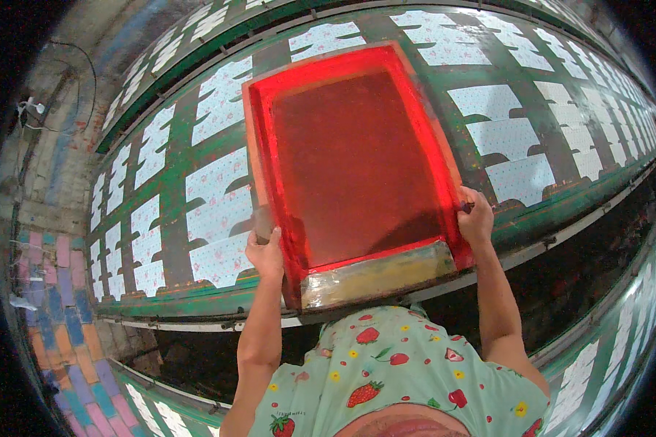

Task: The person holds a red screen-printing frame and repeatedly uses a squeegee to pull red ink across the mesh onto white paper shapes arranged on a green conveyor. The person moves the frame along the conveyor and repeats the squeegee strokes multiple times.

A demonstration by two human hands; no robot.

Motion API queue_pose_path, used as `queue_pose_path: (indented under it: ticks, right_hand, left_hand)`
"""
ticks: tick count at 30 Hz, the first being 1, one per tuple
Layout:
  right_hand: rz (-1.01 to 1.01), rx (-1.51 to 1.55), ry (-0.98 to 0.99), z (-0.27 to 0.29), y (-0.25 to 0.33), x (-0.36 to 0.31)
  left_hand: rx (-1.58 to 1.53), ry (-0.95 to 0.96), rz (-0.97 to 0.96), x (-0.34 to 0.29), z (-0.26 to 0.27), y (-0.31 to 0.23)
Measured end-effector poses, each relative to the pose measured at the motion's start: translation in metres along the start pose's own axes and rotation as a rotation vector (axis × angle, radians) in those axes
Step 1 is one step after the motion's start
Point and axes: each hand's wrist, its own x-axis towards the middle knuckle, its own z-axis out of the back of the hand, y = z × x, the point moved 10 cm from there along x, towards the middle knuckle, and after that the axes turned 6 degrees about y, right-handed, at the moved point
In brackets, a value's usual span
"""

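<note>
A screen printing frame point(328, 67) with bright red inner sides is tilted over the green printing table point(173, 218) in front of me. Dark red mesh point(353, 164) fills it, and a strip of clear, yellowish tape point(379, 275) covers its near end. My left hand point(265, 252) is closed on the left side, by a greyish grip. At the right side my right hand point(475, 217) wraps round a small dark grip. Pale blue cut fabric pieces point(494, 131) with small prints lie to both sides; whatever is beneath the frame is hidden.
More rows of fabric pieces point(590, 124) run along the table to the far right. A metal rail point(561, 234) borders its near edge. Another long table point(171, 65) stands beyond. Colourfully painted bricks point(76, 328) and a wall with cables point(58, 131) are on the left.
</note>
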Motion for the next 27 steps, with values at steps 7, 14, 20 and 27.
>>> queue_pose_path:
  ticks: [7, 14, 20, 27]
  right_hand:
    - [-0.061, 0.015, 0.076, 0.009, -0.033, 0.009]
    - [0.417, -0.234, 0.052, 0.026, 0.060, -0.042]
    - [0.705, -0.165, 0.727, -0.036, 0.159, -0.139]
    - [0.739, -0.296, 0.684, -0.063, 0.208, -0.138]
  left_hand:
    - [0.124, -0.014, 0.005, -0.009, -0.020, 0.000]
    - [0.197, 0.010, -0.001, -0.006, -0.026, 0.005]
    - [0.447, -0.014, 0.002, -0.005, -0.028, 0.003]
    - [0.421, -0.008, 0.061, -0.007, -0.026, 0.009]
